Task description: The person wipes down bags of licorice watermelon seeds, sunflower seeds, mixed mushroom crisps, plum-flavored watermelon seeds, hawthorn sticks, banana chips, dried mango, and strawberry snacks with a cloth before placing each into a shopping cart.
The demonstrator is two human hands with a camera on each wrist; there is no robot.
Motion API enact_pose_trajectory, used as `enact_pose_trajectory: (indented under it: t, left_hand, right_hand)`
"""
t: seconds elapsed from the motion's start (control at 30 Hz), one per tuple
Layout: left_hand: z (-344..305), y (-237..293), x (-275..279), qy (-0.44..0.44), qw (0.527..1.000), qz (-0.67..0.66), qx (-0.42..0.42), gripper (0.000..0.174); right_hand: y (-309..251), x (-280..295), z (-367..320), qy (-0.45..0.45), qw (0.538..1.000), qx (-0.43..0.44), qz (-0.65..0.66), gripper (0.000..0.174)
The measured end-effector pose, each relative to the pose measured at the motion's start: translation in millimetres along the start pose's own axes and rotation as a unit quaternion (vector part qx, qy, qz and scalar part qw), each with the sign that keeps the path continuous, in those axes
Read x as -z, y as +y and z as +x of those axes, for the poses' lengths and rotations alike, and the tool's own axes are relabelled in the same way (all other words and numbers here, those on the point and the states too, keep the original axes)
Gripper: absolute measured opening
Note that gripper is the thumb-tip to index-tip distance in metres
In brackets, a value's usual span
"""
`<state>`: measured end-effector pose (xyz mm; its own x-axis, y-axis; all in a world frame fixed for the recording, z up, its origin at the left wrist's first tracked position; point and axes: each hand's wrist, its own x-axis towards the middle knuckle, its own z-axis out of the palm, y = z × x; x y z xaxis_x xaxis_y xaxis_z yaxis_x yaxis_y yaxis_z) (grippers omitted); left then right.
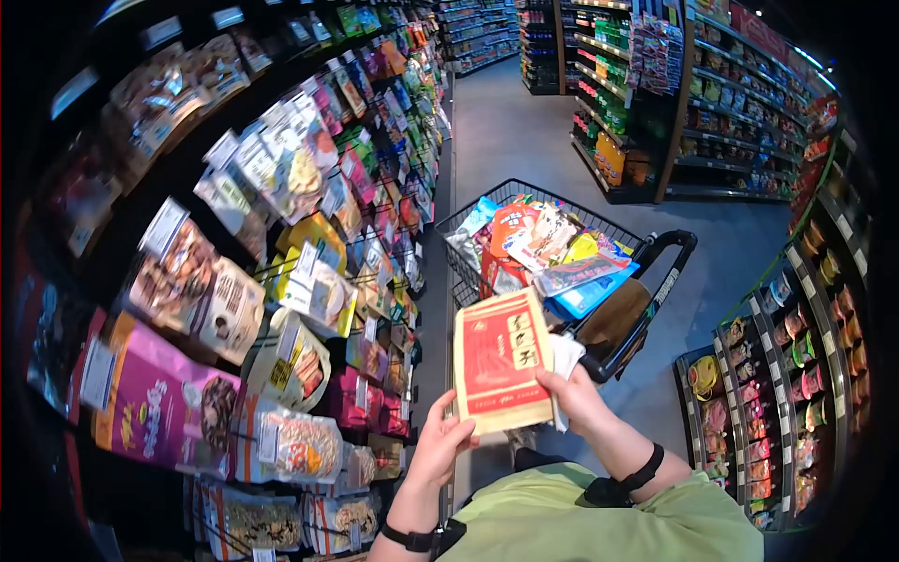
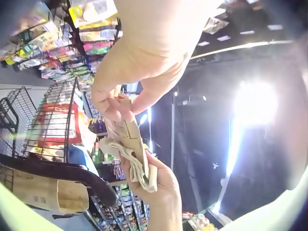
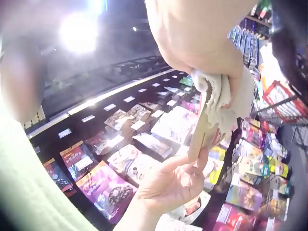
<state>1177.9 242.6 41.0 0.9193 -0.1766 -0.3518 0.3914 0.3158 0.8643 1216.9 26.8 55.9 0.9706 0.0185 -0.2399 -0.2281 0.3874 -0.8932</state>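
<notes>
Flat red and tan paper packet (image 1: 504, 361) near black wire cart (image 1: 463, 277), left hand (image 1: 438, 446) pinching one edge, right hand (image 1: 579, 401) pinching another, head view shows red front, wrist views show folded white cloth (image 2: 136, 168).

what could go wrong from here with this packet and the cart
The white cloth, bunched against the packet in the right hand, could slip and fall. Packs are heaped in the cart, so a jolt might slide one off.
</notes>
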Motion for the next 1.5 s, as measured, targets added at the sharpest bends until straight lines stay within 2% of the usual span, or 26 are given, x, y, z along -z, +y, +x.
enact_pose_trajectory:
  t: [0.1, 0.17, 0.23, 0.27, 0.3, 0.33, 0.37, 0.4, 0.43, 0.5, 0.53, 0.57, 0.63, 0.73, 0.83, 1.03, 1.13, 1.17, 1.23, 1.27, 1.33, 1.37, 1.43, 1.5]
  left_hand:
    - [76, 29, -35, -0.059, 0.996, 0.058, -0.045, 0.052]
    - [124, 49, -60, -0.102, 0.990, 0.050, -0.078, 0.053]
    - [178, 47, -76, -0.066, 0.969, 0.128, -0.200, 0.054]
    - [193, 43, -79, -0.063, 0.970, 0.125, -0.198, 0.054]
    - [208, 42, -81, -0.042, 0.962, 0.168, -0.212, 0.056]
    - [219, 43, -81, -0.015, 0.951, 0.210, -0.226, 0.058]
    - [222, 38, -79, -0.015, 0.953, 0.192, -0.234, 0.057]
    - [223, 36, -74, -0.028, 0.955, 0.206, -0.212, 0.052]
    - [221, 36, -65, -0.030, 0.956, 0.219, -0.192, 0.047]
    - [218, 32, -43, -0.025, 0.971, 0.203, -0.127, 0.038]
    - [213, 30, -32, -0.002, 0.975, 0.188, -0.121, 0.038]
    - [208, 30, -21, 0.018, 0.978, 0.172, -0.115, 0.037]
    - [193, 37, 1, 0.073, 0.975, 0.165, -0.131, 0.035]
    - [165, 57, 27, 0.154, 0.963, 0.161, -0.150, 0.034]
    - [134, 74, 48, 0.234, 0.944, 0.100, -0.209, 0.030]
    - [59, 89, 79, 0.310, 0.897, 0.089, -0.301, 0.027]
    - [19, 90, 92, 0.372, 0.861, 0.073, -0.338, 0.025]
    - [7, 96, 96, 0.376, 0.854, 0.085, -0.349, 0.027]
    - [-11, 116, 99, 0.415, 0.810, 0.128, -0.394, 0.039]
    - [-17, 128, 103, 0.446, 0.769, 0.178, -0.422, 0.047]
    - [-24, 149, 113, 0.497, 0.685, 0.282, -0.451, 0.068]
    - [-26, 159, 117, 0.490, 0.687, 0.283, -0.455, 0.068]
    - [-29, 176, 122, 0.560, 0.595, 0.351, -0.458, 0.075]
    - [-21, 176, 136, 0.537, 0.614, 0.324, -0.479, 0.081]
  right_hand:
    - [-29, 22, 45, 0.028, 0.994, 0.098, 0.032, 0.035]
    - [-50, 35, 73, 0.082, 0.990, 0.098, 0.058, 0.035]
    - [-65, 59, 106, 0.096, 0.988, 0.114, -0.037, 0.040]
    - [-76, 66, 110, 0.136, 0.988, 0.050, -0.051, 0.040]
    - [-71, 84, 123, 0.123, 0.987, 0.081, -0.062, 0.038]
    - [-74, 97, 126, 0.130, 0.984, 0.058, -0.103, 0.038]
    - [-77, 105, 126, 0.130, 0.980, 0.033, -0.145, 0.037]
    - [-77, 108, 125, 0.128, 0.982, 0.055, -0.126, 0.037]
    - [-76, 107, 123, 0.115, 0.985, 0.075, -0.105, 0.036]
    - [-82, 97, 119, 0.105, 0.990, 0.060, -0.069, 0.034]
    - [-84, 102, 120, 0.088, 0.993, 0.004, -0.076, 0.036]
    - [-85, 96, 121, 0.102, 0.993, 0.006, -0.057, 0.036]
    - [-79, 99, 126, 0.039, 0.997, 0.043, -0.042, 0.039]
    - [-90, 63, 141, -0.049, 0.997, 0.020, -0.061, 0.040]
    - [-88, 30, 154, -0.133, 0.986, -0.002, -0.100, 0.040]
    - [-75, -34, 145, -0.252, 0.953, -0.039, -0.164, 0.040]
    - [-69, -61, 125, -0.291, 0.935, -0.057, -0.195, 0.041]
    - [-68, -69, 116, -0.300, 0.930, -0.064, -0.205, 0.041]
    - [-66, -83, 99, -0.315, 0.920, -0.073, -0.223, 0.041]
    - [-71, -101, 93, -0.343, 0.902, -0.090, -0.245, 0.040]
    - [-67, -126, 91, -0.362, 0.902, -0.076, -0.224, 0.037]
    - [-63, -138, 92, -0.385, 0.898, -0.065, -0.204, 0.034]
    - [-53, -160, 98, -0.386, 0.903, -0.029, -0.186, 0.033]
    - [-42, -183, 106, -0.388, 0.906, 0.010, -0.169, 0.033]
